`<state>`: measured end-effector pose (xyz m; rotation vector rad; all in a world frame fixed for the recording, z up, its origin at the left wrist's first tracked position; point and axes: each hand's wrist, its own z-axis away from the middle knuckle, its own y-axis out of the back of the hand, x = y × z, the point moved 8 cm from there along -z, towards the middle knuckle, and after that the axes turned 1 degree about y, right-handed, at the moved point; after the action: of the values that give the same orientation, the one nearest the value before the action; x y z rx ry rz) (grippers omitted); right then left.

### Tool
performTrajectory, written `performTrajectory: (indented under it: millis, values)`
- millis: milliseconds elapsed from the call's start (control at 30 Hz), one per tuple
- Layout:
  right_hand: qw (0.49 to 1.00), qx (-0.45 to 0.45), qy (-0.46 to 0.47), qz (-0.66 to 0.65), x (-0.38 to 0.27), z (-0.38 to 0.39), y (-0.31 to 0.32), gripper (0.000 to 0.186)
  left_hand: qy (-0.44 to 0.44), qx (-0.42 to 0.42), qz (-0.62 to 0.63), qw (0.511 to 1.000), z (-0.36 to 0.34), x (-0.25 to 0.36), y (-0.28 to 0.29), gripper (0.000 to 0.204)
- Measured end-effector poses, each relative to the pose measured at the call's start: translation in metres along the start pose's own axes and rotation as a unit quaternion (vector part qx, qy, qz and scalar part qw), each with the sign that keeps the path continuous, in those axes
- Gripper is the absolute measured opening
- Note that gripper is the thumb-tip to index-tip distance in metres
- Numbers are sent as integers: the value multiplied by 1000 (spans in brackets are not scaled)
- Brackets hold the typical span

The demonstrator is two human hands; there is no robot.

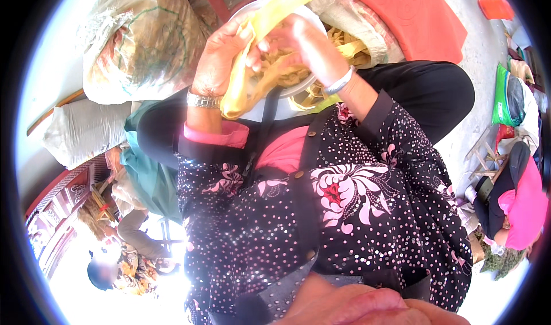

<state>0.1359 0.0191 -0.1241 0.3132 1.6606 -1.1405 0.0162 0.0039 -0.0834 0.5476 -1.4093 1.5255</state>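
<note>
My left hand (221, 52), a metal watch at its wrist, pinches a long yellow strip (281, 8). One end of the strip reaches to the upper right; a folded length hangs below the fingers. I cannot tell its material. My right hand (318, 52), with a pale bracelet, is beside it above a white tub (313, 16). Motion smears those fingers, so their hold is unclear. In and around the tub lie more tangled yellow strips (284, 64), partly hidden by my hands.
A stuffed translucent sack (143, 43) stands at the left, with a pale bundle (86, 130) below it. Another sack (359, 23) holds yellow strips, beside a red sheet (410, 15). Other people sit at the lower left (135, 262) and right (522, 204).
</note>
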Motion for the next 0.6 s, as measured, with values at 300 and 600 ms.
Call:
performTrajectory:
  millis: [300,600]
  values:
    - [952,130,42,-273,-41,-15,66,27,52,-29,-25,998,-4,-22,-15,40]
    - [960,130,35,-244,-42,-16,93,39,-24,65,-81,994,-13,-12,6,37]
